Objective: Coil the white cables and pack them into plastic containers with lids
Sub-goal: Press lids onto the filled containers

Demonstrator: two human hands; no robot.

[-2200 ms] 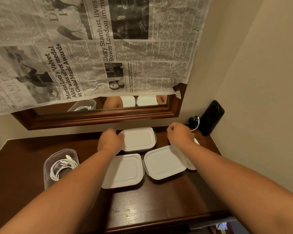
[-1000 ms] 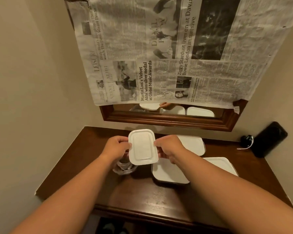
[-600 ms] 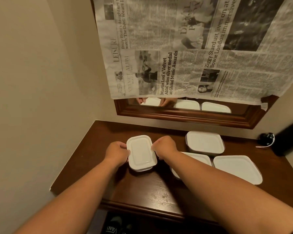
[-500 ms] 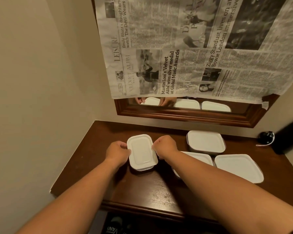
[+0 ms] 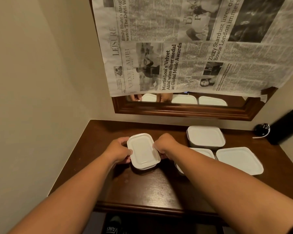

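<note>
Dark wood desk (image 5: 142, 188), corner nook. Your left hand (image 5: 118, 152) and right hand (image 5: 166, 145) grip the small container (image 5: 143, 151) from both sides, fingers curled on its white lid's edges. It sits on the desk. The lid looks seated, but the near edge is hard to read. Right of it are the back container (image 5: 205, 136), the outer container (image 5: 238, 159) and the near container (image 5: 201, 152), which is partly under your right forearm.

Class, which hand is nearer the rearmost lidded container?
Right. Both hands hold the small container; the right hand is left of the rearmost container, the left hand farther left.
</note>
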